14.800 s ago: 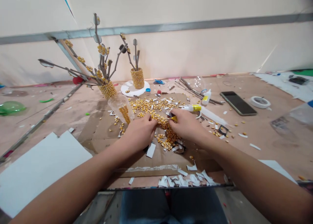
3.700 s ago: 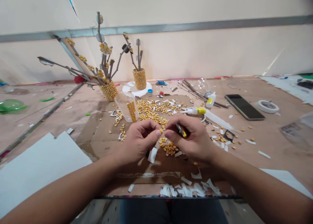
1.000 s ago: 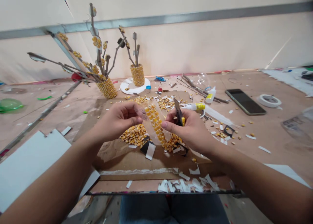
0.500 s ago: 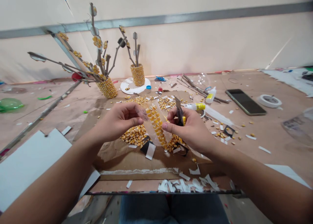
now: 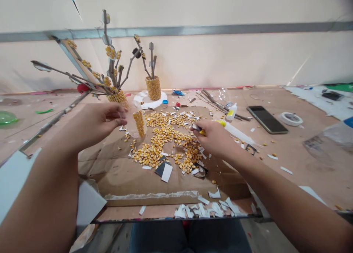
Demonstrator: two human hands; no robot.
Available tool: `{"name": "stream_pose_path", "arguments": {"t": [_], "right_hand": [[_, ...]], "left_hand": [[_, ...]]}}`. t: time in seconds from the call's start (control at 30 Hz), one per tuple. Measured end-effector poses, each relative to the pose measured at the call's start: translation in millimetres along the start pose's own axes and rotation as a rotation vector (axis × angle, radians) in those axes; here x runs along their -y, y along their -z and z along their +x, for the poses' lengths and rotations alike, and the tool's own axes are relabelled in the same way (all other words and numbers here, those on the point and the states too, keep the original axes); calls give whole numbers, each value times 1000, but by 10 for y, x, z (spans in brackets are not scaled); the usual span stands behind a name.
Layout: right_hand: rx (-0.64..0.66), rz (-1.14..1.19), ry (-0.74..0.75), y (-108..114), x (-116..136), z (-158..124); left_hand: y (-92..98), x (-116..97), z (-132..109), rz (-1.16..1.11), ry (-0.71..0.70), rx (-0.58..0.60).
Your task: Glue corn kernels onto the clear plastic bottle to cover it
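Note:
My left hand [image 5: 111, 117] reaches over the left part of the cardboard, thumb and fingers at the near-left side of a clear plastic cylinder [image 5: 132, 126]. A band of yellow corn kernels [image 5: 139, 123] covers that cylinder's right side, and it looks upright. My right hand [image 5: 211, 133] is closed around a small dark tool with a yellow part [image 5: 202, 132]; the fingers hide most of it, so its kind is unclear. Between my hands, loose corn kernels [image 5: 165, 135] lie spread over the cardboard [image 5: 110, 175].
Kernel-covered pots with twigs, one [image 5: 117, 95] at left and another [image 5: 153, 88] on a white disc [image 5: 141, 97], stand behind. A glue bottle [image 5: 231, 112], twigs [image 5: 212, 102], a phone [image 5: 267, 119] and a tape roll [image 5: 291, 118] lie right. Paper scraps [image 5: 205, 210] line the front edge.
The plastic cylinder has moved left and away from me, from a tilted to an upright position, with my left hand. My right hand has left it, still holding the dark tool.

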State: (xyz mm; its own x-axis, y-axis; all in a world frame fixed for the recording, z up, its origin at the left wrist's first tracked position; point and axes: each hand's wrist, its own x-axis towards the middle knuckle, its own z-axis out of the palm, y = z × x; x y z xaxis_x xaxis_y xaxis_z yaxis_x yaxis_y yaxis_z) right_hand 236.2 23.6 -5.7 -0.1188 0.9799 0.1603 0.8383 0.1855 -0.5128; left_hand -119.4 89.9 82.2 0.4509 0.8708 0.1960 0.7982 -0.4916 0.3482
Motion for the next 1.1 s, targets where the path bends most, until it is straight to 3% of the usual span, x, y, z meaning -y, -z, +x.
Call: {"name": "stream_pose_path", "arguments": {"t": [0.17,0.3,0.53,0.97,1.1], "right_hand": [[103,-68,-28,-95,-31,16],[140,-112,-33,-113,-35,26],[164,-164,-20,-83,8,3],[159,-139,78,-72,186,-120],[153,-137,108,-56,203,-137]], "left_hand": [[-37,19,-8,39,34,108],[-38,89,-19,45,48,49],[-65,112,5,27,-214,-114],[-2,11,-37,0,-169,-42],[-42,-52,-14,-15,-201,-81]]}}
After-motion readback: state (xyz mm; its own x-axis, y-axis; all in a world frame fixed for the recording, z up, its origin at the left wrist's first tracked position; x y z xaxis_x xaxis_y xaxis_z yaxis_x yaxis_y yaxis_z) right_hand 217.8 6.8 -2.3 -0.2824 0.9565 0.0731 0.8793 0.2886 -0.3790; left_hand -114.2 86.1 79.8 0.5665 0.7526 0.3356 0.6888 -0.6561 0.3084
